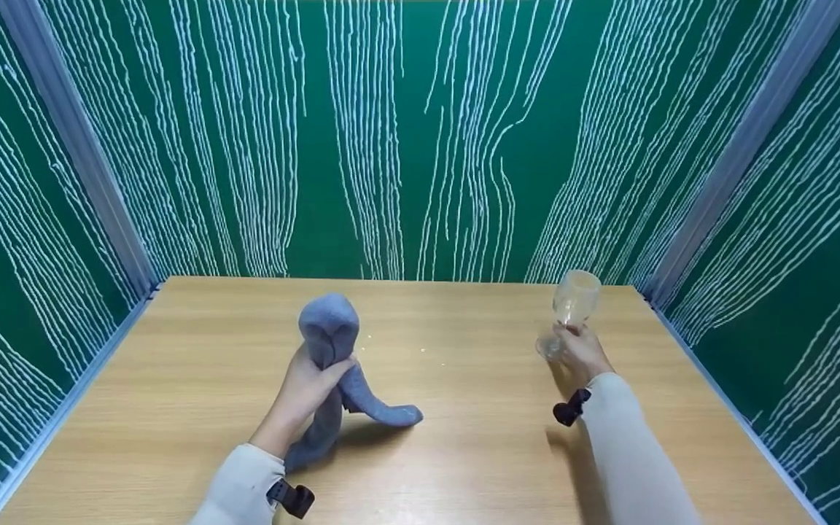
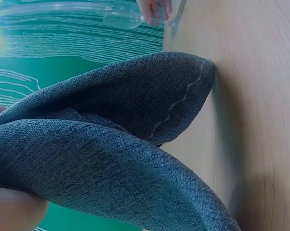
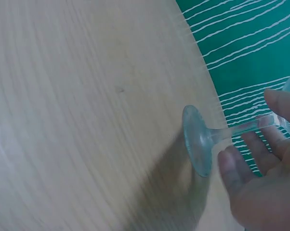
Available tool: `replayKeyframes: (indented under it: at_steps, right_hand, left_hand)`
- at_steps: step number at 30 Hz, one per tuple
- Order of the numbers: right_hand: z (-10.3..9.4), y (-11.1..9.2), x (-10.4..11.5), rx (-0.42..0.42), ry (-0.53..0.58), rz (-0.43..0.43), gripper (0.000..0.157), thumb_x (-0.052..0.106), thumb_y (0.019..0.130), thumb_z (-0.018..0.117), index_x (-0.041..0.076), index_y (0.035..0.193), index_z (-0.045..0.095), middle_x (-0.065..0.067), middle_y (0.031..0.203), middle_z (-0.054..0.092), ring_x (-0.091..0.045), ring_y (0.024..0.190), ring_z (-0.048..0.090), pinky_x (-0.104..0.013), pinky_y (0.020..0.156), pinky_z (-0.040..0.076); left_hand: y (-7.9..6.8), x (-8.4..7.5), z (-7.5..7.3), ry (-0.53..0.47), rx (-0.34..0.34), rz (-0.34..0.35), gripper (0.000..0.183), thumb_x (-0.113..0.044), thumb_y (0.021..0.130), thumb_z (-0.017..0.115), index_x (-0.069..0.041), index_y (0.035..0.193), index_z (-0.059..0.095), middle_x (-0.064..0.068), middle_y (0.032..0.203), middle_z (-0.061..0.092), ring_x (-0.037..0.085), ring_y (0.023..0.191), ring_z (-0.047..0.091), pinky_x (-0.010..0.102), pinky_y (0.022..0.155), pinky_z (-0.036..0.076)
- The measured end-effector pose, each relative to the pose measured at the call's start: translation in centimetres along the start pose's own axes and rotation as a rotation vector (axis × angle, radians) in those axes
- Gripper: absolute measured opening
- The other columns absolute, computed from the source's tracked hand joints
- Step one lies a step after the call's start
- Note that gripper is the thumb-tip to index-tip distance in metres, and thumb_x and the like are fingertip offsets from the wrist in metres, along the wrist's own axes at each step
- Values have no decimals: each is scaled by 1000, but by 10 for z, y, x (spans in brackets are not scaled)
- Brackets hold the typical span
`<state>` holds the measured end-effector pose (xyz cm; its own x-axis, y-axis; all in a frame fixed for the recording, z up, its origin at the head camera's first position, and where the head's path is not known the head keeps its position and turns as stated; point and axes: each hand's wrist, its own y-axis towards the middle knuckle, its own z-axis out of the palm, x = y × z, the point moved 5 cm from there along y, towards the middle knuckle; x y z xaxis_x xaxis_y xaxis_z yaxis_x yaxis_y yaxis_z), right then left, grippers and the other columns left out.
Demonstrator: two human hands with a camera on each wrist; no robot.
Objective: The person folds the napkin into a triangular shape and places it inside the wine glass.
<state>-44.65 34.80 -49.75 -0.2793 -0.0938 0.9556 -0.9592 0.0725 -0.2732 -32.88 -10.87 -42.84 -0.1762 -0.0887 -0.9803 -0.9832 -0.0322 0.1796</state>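
My left hand point(image 1: 302, 390) grips a grey-blue cloth point(image 1: 329, 321) by its bunched middle. One fold bulges above the fist, and two ends hang down to the table. Up close in the left wrist view, the cloth point(image 2: 101, 163) shows a woven texture and a pale wavy stitch line. Over on the right, my right hand point(image 1: 585, 352) pinches a clear stemmed glass point(image 1: 577, 292) by the stem. The glass is tilted, bowl up and away. In the right wrist view its round foot point(image 3: 195, 139) shows beside the fingers, with a shadow on the table; whether it touches is unclear.
Both hands are over a light wooden table point(image 1: 478, 437). Small white specks point(image 1: 422, 350) lie between them. Green walls point(image 1: 413, 168) with white wavy lines enclose the back and sides, with grey corner posts point(image 1: 748, 146). Dark wrist cameras point(image 1: 572, 407) sit on both sleeves.
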Motion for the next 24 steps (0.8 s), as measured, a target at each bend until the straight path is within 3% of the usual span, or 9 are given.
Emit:
replayKeyframes:
  at_steps: [5,11,16,18,24]
  right_hand:
    - [2,-3,2,-59,-14,-20,61,32,98,38,12,147,7,-12,151,5,-30,136,4,-47,106,9]
    - [-1,-1,-2,-77,-49,-39,60,31,97,39,9,146,12,-14,150,9,-31,135,8,-47,106,12]
    - [-6,-1,-1,-116,-227,-126,57,32,97,40,3,143,22,-21,146,20,-36,133,17,-48,105,17]
    - [-7,-1,0,-134,-278,-132,58,34,96,40,3,142,24,-21,144,24,-37,132,19,-49,104,19]
    - [-9,-5,0,-138,-280,-103,61,37,96,40,6,144,19,-18,145,25,-35,133,19,-49,104,18]
  left_hand:
    - [-2,0,0,-28,11,-11,51,-26,78,72,-4,117,47,12,105,56,23,93,57,40,88,41]
    - [-4,0,0,-62,23,-6,48,-25,79,72,-4,115,47,11,103,56,23,91,57,37,88,41]
    - [-3,0,1,-115,76,-23,43,-18,82,69,-2,114,45,12,102,55,24,89,58,36,84,44]
    - [-4,-3,1,-135,96,-35,42,-15,83,67,-2,115,43,13,103,55,25,89,58,37,83,44]
    - [-16,-27,-1,-82,90,-45,46,-15,84,66,-1,120,41,12,109,52,23,95,55,38,90,39]
